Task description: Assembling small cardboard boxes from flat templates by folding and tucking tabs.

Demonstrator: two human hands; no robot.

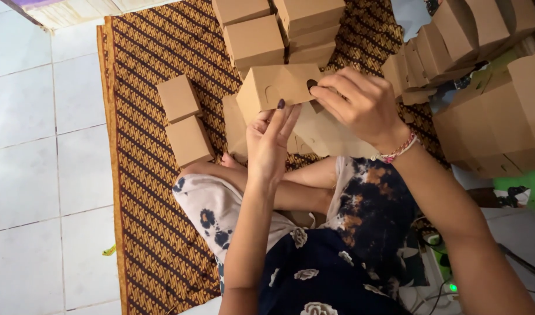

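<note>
I hold a small brown cardboard box (273, 87) in front of me, above my crossed legs. My left hand (270, 140) supports it from below with the fingers stretched along its side. My right hand (360, 105), with a beaded bracelet at the wrist, grips its right end, fingers curled over a flap. Flat unfolded cardboard blanks (325, 137) lie on my lap under the box.
Two finished boxes (184, 119) sit on the brown patterned mat (145, 192) to the left. More boxes are stacked ahead (279, 29) and piled at the right (483, 70). White tiled floor (40, 146) lies left of the mat. Cables and a green light (451, 286) are at lower right.
</note>
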